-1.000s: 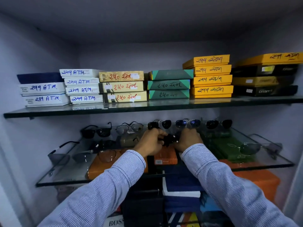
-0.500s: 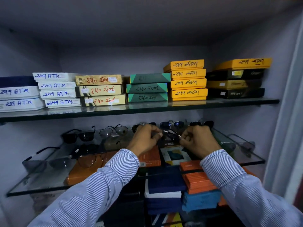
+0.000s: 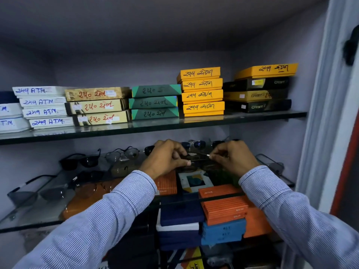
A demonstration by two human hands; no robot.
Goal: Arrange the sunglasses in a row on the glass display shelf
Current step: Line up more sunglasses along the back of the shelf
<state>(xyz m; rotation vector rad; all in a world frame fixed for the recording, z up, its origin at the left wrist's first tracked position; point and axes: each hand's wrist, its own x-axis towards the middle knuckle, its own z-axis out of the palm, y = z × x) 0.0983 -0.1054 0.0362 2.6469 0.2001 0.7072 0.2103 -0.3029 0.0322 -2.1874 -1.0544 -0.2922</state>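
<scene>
I hold a dark pair of sunglasses (image 3: 196, 159) between both hands, just above the middle of the glass display shelf (image 3: 38, 216). My left hand (image 3: 167, 158) pinches its left end with thumb and fingers; my right hand (image 3: 233, 156) pinches the thin temple tip on the other side. Behind my hands, more sunglasses stand in a row along the back: a black pair (image 3: 80, 160) and a clear-lensed pair (image 3: 123, 154) on the left. Labelled boxes (image 3: 202, 95) are stacked on the upper shelf.
</scene>
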